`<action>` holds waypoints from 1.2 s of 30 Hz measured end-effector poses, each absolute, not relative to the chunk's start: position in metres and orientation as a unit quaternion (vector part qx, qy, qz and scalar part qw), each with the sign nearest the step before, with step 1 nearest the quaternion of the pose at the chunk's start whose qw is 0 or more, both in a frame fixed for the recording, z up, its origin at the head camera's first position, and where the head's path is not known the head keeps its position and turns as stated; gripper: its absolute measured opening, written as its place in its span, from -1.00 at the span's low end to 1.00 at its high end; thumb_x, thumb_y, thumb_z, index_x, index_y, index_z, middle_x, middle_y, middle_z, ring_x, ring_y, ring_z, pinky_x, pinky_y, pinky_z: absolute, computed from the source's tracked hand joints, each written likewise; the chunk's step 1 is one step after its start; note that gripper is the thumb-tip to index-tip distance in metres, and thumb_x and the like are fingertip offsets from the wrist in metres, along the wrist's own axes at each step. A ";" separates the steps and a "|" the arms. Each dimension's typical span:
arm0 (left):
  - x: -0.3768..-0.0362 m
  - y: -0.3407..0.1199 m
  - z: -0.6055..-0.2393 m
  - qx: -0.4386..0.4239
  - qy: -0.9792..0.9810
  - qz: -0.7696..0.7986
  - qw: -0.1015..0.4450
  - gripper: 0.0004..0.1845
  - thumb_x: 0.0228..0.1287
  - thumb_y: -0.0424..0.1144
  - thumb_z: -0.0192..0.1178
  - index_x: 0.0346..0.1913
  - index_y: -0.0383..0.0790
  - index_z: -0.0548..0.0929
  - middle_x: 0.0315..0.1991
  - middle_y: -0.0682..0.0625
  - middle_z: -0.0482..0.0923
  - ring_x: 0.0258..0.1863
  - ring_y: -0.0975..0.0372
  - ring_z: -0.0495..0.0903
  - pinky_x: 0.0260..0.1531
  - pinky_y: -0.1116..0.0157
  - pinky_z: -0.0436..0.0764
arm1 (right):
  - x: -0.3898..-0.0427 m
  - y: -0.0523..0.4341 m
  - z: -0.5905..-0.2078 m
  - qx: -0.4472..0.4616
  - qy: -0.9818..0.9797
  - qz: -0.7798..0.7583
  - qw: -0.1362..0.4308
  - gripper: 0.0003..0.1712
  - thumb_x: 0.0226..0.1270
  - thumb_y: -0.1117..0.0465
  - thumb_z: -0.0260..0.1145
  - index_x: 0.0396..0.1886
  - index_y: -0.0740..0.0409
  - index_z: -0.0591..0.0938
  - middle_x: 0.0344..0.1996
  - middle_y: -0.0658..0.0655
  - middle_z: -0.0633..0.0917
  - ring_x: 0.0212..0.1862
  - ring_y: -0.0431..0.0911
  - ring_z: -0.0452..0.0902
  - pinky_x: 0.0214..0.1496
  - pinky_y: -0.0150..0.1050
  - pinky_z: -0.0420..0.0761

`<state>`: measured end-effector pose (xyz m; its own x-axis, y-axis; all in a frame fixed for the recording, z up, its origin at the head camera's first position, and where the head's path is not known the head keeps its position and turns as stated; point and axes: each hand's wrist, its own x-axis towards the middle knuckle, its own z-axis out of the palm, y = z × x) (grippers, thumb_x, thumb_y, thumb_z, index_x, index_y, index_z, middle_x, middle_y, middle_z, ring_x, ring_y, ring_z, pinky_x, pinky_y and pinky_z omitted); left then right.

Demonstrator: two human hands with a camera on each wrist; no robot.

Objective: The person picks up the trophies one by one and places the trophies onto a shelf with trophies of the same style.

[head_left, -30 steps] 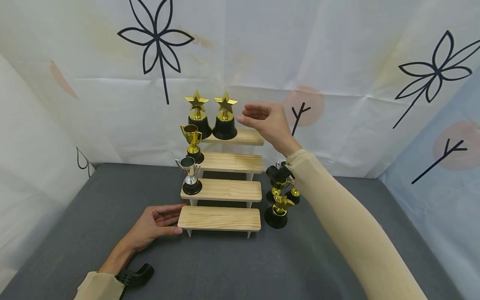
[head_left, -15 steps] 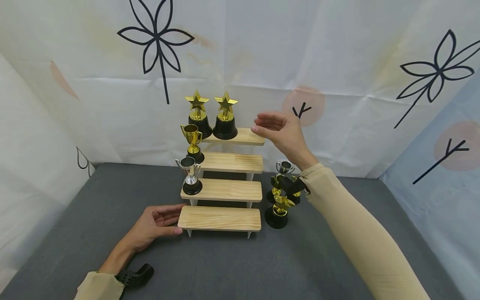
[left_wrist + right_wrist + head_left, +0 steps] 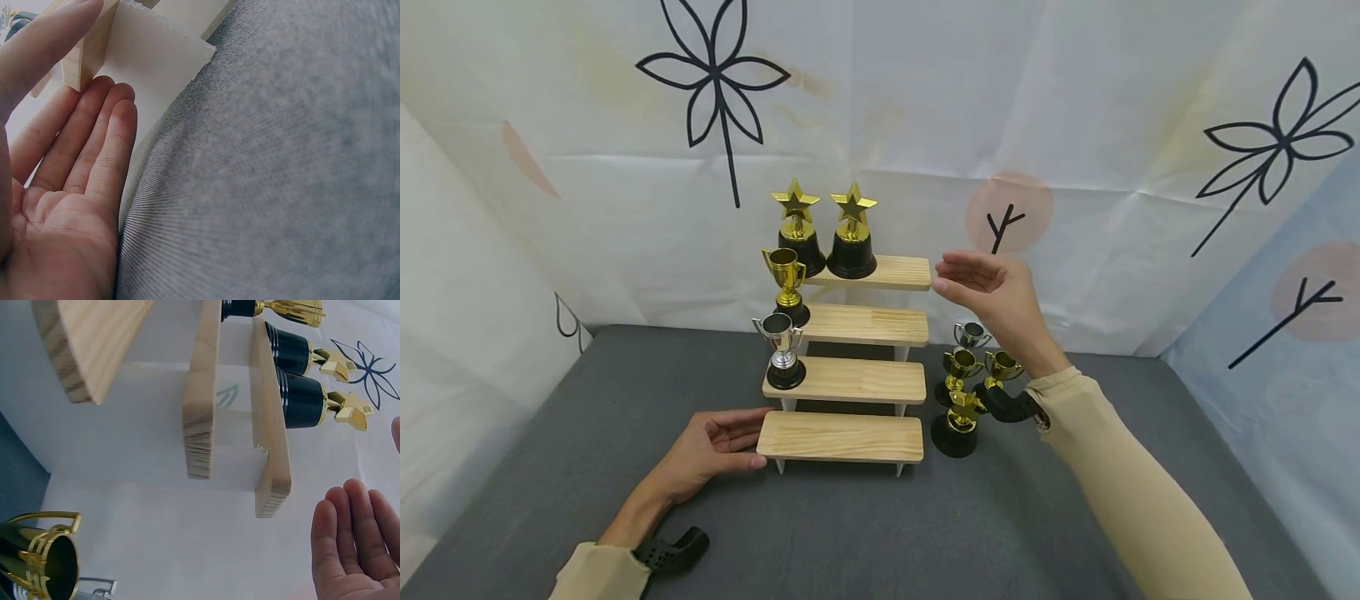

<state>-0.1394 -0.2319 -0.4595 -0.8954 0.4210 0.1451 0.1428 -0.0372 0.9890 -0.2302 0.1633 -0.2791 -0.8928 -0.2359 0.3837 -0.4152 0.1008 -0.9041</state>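
Observation:
A four-tier wooden display stand [image 3: 842, 437] stands on the grey table. My left hand [image 3: 711, 450] rests at the left end of its lowest board, fingers nearly straight and fingertips touching the board's edge [image 3: 81, 65]. My right hand [image 3: 996, 304] hangs in the air right of the top boards, holding nothing, fingers relaxed and apart from the thumb. Two gold star trophies, a left one [image 3: 797, 229] and a right one [image 3: 852, 237], stand on the top board. Below them, at the left ends, are a gold cup trophy [image 3: 786, 279] and a silver cup trophy [image 3: 784, 350].
Right of the stand, a gold star trophy [image 3: 957, 429], two gold cups, one nearer the stand [image 3: 961, 365] and one further right [image 3: 1002, 367], and a silver cup [image 3: 972, 335] are grouped below my right forearm. A printed white cloth [image 3: 910, 83] hangs behind.
My right hand has moved right and down, away from the star trophies, uncovering more of the cups beside the stand. The left hand has stayed at the lowest board.

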 end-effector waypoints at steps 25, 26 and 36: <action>-0.141 -0.232 -0.461 0.193 0.691 0.689 0.105 -0.25 0.08 -0.59 0.44 0.33 -0.72 0.34 0.30 -0.59 0.34 0.15 0.24 0.63 0.14 0.25 0.66 | -0.183 0.201 -0.335 0.177 -0.730 0.657 0.068 -0.49 0.30 0.47 0.42 0.23 0.50 0.54 0.01 0.16 0.73 0.08 -0.09 0.66 0.19 -0.29 0.67; -0.141 -0.232 -0.460 0.193 0.691 0.688 0.106 -0.25 0.09 -0.59 0.44 0.34 -0.72 0.34 0.30 -0.59 0.34 0.15 0.24 0.63 0.14 0.26 0.65 | -0.181 0.202 -0.337 0.174 -0.731 0.656 0.067 -0.49 0.30 0.46 0.42 0.23 0.50 0.54 0.01 0.15 0.73 0.08 -0.09 0.66 0.18 -0.30 0.67; -0.140 -0.233 -0.459 0.195 0.690 0.689 0.105 -0.24 0.08 -0.58 0.44 0.34 -0.72 0.33 0.30 -0.56 0.37 0.14 0.24 0.64 0.13 0.25 0.66 | -0.167 0.210 -0.354 0.141 -0.743 0.651 0.065 -0.44 0.29 0.42 0.46 0.23 0.56 0.51 0.00 0.14 0.73 0.07 -0.10 0.67 0.14 -0.33 0.69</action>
<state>-0.1402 -0.2325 -0.4590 -0.9019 0.4138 0.1237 0.1241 -0.0260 0.9919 -0.1673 0.2103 -0.3544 -0.9521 -0.1245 0.2794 -0.2933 0.1119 -0.9494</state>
